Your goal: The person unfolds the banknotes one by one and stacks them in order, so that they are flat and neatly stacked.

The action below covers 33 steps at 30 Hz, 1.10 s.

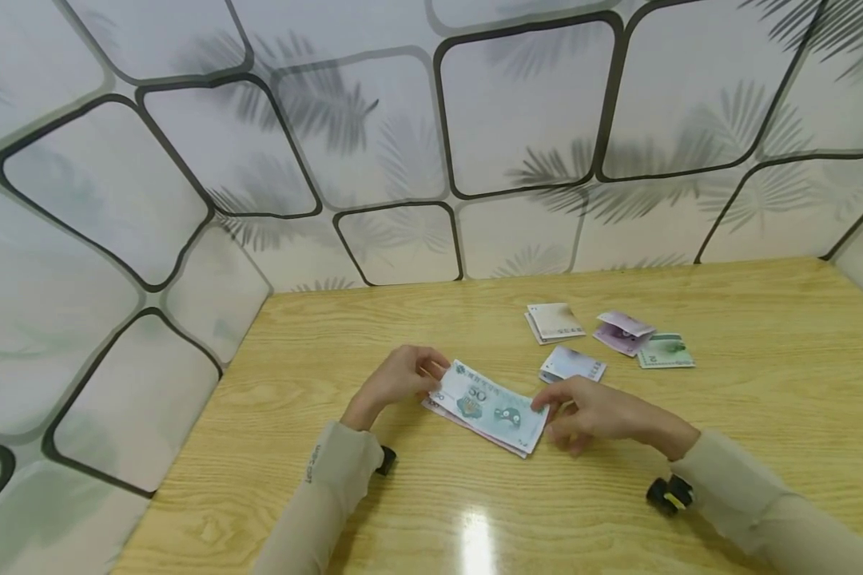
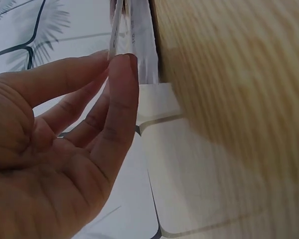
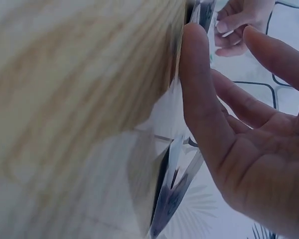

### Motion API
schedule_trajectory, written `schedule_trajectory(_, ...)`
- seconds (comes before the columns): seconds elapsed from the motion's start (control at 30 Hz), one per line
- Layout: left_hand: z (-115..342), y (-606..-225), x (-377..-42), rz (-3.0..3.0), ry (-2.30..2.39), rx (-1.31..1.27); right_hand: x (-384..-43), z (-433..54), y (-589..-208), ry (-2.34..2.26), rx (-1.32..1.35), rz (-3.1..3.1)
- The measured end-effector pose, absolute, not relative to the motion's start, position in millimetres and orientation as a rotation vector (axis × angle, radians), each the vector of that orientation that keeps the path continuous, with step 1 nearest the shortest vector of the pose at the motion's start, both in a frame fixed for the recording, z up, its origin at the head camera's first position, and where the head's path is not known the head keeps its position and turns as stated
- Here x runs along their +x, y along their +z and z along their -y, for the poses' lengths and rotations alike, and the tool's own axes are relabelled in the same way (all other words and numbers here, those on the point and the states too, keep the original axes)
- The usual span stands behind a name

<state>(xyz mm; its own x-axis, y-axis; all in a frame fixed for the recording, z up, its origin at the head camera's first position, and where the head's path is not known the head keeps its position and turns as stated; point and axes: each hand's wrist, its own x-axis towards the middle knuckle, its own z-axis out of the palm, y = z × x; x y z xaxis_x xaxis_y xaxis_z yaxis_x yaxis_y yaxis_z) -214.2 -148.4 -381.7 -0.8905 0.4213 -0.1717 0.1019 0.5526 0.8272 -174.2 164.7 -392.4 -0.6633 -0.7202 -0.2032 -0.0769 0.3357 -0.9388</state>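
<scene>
A pale green-blue banknote [image 1: 492, 406] marked 50 lies slanted above the wooden table, overlapping a pinkish banknote [image 1: 467, 426] whose lower edge shows beneath it. At its left end, my left hand [image 1: 400, 374] pinches the 50 banknote; the left wrist view shows thumb and finger meeting on the paper edge [image 2: 117, 35]. My right hand [image 1: 600, 409] is at the other end, fingertips right at the note's corner. In the right wrist view one long finger [image 3: 197, 74] touches the paper edge, while the other raised digit [image 3: 271, 52] stands apart from it.
Behind the right hand lie a folded bluish banknote [image 1: 571, 364], a folded beige one [image 1: 555, 322], a folded purple one [image 1: 624, 332] and a green one [image 1: 665, 351]. A patterned wall [image 1: 525, 120] borders the wooden table [image 1: 316, 335] at the back and left.
</scene>
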Motion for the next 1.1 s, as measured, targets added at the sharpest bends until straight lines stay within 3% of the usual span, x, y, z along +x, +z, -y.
schedule_trajectory(1.1, 156.1, -380.9, -201.9, -2.435, 1.258, 0.237, -192.7, -164.0, -384.1, -1.278, -0.714, -2.18)
